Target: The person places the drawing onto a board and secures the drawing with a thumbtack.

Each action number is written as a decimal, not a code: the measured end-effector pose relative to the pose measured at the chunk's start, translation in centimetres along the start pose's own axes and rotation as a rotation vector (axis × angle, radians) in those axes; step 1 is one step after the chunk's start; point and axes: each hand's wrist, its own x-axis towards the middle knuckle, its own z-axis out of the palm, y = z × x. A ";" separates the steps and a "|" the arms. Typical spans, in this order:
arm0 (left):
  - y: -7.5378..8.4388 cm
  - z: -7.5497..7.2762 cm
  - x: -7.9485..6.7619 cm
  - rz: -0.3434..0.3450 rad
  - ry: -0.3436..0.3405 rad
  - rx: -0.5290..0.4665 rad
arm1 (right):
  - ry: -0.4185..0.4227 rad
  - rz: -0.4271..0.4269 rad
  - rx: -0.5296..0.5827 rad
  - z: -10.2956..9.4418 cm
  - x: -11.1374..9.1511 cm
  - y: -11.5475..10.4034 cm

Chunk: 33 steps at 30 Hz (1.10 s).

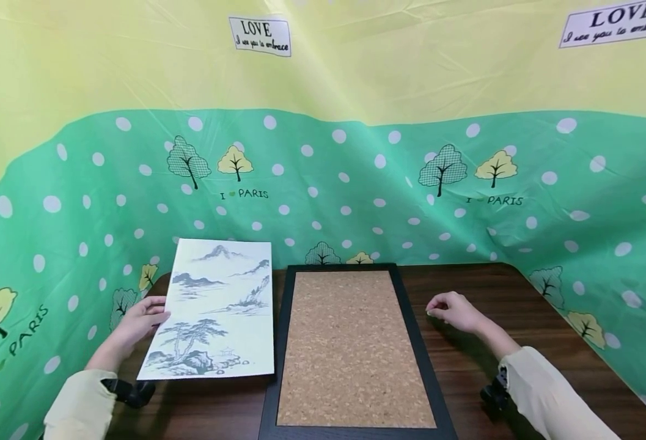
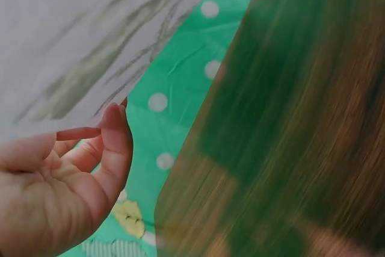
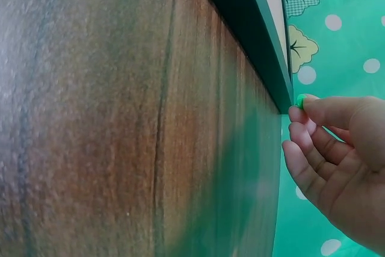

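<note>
My left hand [image 1: 141, 319] pinches the left edge of a white sheet [image 1: 220, 305] printed with a grey-blue landscape of mountains and pine trees. The sheet is held tilted up above the table, left of a cork board [image 1: 352, 348] in a black frame. In the left wrist view, the thumb and fingers of the left hand [image 2: 72, 179] grip the sheet's edge. Right of the board, my right hand [image 1: 456, 310] is raised over the table. Between its thumb and index finger it pinches a small green push pin [image 3: 301, 101], mostly covered by the fingertips.
The dark wooden table [image 1: 466, 379] bears the cork board at its middle. A green and yellow patterned cloth [image 1: 350, 183] hangs behind the table and along both sides. Black wrist cameras sit at both cuffs.
</note>
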 end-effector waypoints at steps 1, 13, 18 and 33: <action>0.1 0.4 0.1 -0.004 -0.007 -0.006 | -0.002 -0.005 -0.001 0.0 0.1 0.0; -3.0 5.8 4.8 -0.035 -0.056 -0.179 | 0.013 -0.039 -0.009 -0.2 1.0 -0.2; -0.3 9.1 3.8 -0.068 -0.041 -0.212 | 0.013 -0.048 -0.002 -0.1 1.2 -0.6; 3.8 17.0 2.0 -0.070 -0.033 -0.306 | 0.007 -0.036 0.017 0.5 0.8 -0.4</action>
